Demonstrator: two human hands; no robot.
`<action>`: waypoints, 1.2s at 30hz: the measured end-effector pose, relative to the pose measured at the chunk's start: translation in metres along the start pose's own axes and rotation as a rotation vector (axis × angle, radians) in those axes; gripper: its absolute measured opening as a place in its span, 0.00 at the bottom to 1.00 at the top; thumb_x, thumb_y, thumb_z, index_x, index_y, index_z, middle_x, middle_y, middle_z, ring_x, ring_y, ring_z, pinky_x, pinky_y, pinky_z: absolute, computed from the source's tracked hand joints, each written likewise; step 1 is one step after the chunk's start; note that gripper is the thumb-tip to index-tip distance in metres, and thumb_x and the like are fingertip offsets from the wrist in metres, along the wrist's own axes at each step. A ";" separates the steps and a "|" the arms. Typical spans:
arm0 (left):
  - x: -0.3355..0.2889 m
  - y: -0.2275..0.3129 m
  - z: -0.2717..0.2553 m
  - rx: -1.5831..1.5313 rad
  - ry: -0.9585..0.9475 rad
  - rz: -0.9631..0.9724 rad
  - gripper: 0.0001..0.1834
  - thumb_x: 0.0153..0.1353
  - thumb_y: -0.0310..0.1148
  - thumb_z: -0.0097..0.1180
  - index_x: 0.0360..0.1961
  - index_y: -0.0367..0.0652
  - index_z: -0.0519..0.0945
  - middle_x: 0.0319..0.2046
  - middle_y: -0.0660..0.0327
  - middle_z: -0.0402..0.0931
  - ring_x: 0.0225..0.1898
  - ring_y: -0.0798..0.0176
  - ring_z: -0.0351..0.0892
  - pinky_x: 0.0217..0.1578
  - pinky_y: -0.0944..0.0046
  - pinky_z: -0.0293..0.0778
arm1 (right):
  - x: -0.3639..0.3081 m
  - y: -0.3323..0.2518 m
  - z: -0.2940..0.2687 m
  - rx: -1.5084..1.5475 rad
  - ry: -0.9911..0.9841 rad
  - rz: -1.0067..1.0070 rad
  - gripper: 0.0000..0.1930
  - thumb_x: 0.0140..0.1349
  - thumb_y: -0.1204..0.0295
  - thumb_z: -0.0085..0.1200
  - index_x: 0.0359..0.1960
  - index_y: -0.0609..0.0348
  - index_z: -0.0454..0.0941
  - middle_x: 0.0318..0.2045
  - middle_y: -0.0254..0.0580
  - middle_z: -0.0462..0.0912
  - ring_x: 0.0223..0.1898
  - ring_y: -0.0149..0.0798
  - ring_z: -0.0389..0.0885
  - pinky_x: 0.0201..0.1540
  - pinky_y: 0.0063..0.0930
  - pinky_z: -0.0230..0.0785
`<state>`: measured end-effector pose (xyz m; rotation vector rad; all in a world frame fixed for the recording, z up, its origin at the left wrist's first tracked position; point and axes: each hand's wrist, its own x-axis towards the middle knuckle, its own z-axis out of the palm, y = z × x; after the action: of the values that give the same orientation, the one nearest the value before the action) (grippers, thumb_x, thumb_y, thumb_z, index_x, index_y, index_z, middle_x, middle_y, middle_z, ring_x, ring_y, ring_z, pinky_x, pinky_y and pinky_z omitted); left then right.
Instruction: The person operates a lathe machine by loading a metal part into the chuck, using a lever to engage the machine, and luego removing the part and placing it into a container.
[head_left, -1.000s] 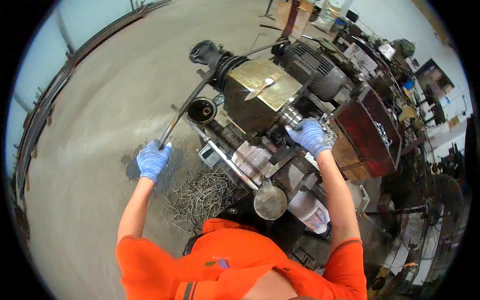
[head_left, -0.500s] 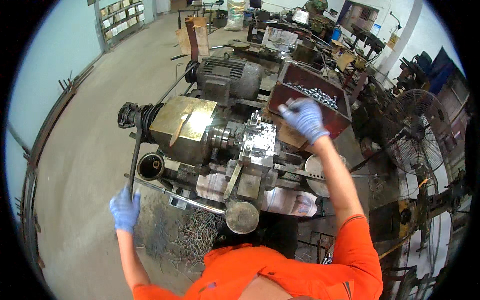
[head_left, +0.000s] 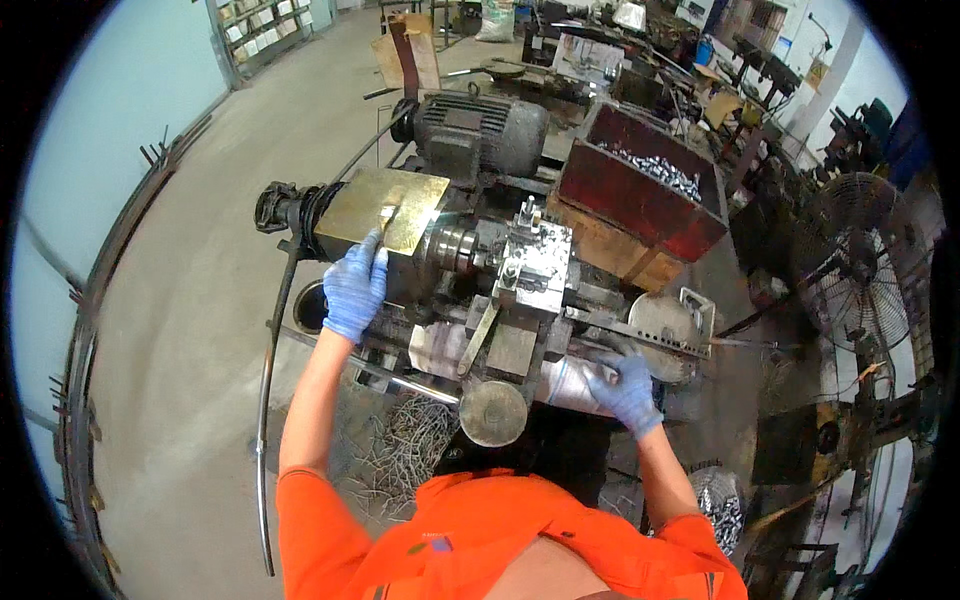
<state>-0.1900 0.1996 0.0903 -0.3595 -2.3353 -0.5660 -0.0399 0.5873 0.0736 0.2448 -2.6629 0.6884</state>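
Observation:
My gloved left hand [head_left: 357,290] reaches over the near edge of a brass-coloured cover plate [head_left: 415,190] on the lathe. Its fingers are closed round the handle of a small brush [head_left: 388,214], whose pale end rests on the plate. To the right, my gloved right hand [head_left: 628,388] holds nothing, fingers apart, just below a perforated flat bar [head_left: 635,335]. Between the hands lie the chuck [head_left: 452,247] and the metal tool block [head_left: 538,265]. Left of the machine a long lever bar [head_left: 266,420] hangs with no hand on it.
A dark red bin [head_left: 640,195] of small shiny metal parts stands at the far right of the lathe. An electric motor [head_left: 480,135] sits behind it. Metal shavings [head_left: 415,450] litter the floor. A large fan [head_left: 855,265] stands at the right, and a container of metal parts [head_left: 720,505] sits low right.
My left hand has left the lever bar and taken hold of the brush. My right hand has come down from the red bin toward me. The view has shifted slightly.

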 end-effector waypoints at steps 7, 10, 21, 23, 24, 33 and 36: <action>-0.013 0.071 -0.019 -0.225 -0.066 0.111 0.13 0.60 0.35 0.51 0.44 0.43 0.77 0.27 0.52 0.77 0.25 0.50 0.77 0.25 0.55 0.71 | -0.063 0.020 -0.018 0.041 0.017 0.181 0.11 0.41 0.68 0.65 0.28 0.55 0.82 0.37 0.45 0.81 0.41 0.48 0.77 0.46 0.37 0.68; -0.018 0.087 -0.001 -0.206 -0.090 0.121 0.13 0.60 0.36 0.51 0.44 0.44 0.77 0.26 0.54 0.76 0.24 0.50 0.76 0.25 0.54 0.71 | -0.060 0.016 -0.021 0.080 0.066 0.170 0.10 0.41 0.70 0.64 0.28 0.56 0.82 0.36 0.44 0.81 0.40 0.46 0.78 0.45 0.35 0.69; -0.040 0.090 0.043 -0.108 -0.328 0.062 0.11 0.59 0.35 0.52 0.40 0.44 0.78 0.23 0.54 0.75 0.24 0.51 0.76 0.25 0.54 0.70 | -0.064 0.020 -0.020 0.141 0.102 0.157 0.10 0.42 0.74 0.63 0.30 0.56 0.82 0.35 0.46 0.81 0.40 0.46 0.78 0.45 0.34 0.69; -0.047 0.082 0.033 -0.103 -0.230 0.099 0.13 0.59 0.35 0.50 0.44 0.45 0.76 0.23 0.54 0.74 0.23 0.51 0.76 0.24 0.54 0.71 | -0.065 0.022 -0.024 0.122 0.073 0.200 0.10 0.43 0.73 0.63 0.30 0.56 0.82 0.35 0.46 0.81 0.40 0.46 0.78 0.45 0.35 0.68; -0.043 0.085 0.020 -0.112 -0.183 0.099 0.13 0.59 0.35 0.51 0.44 0.45 0.77 0.23 0.54 0.74 0.23 0.51 0.76 0.24 0.54 0.71 | -0.067 0.023 -0.025 0.111 0.059 0.223 0.10 0.43 0.73 0.63 0.30 0.56 0.82 0.34 0.46 0.81 0.40 0.46 0.78 0.46 0.35 0.68; 0.008 0.032 -0.011 -0.087 0.180 0.073 0.12 0.60 0.32 0.53 0.43 0.41 0.79 0.30 0.52 0.78 0.27 0.52 0.78 0.28 0.58 0.73 | -0.086 0.037 -0.027 0.088 0.139 0.367 0.08 0.45 0.72 0.62 0.29 0.57 0.82 0.33 0.44 0.82 0.38 0.46 0.78 0.45 0.34 0.69; 0.012 0.019 -0.003 -0.019 -0.050 -0.014 0.17 0.62 0.39 0.50 0.49 0.44 0.76 0.36 0.49 0.79 0.31 0.51 0.79 0.32 0.57 0.73 | -0.097 0.038 -0.039 0.024 0.168 0.364 0.07 0.45 0.70 0.63 0.27 0.57 0.82 0.33 0.44 0.82 0.37 0.47 0.79 0.44 0.34 0.69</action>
<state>-0.1897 0.2158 0.1061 -0.3698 -2.3842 -0.5922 0.0509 0.6464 0.0504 -0.2877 -2.5594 0.8096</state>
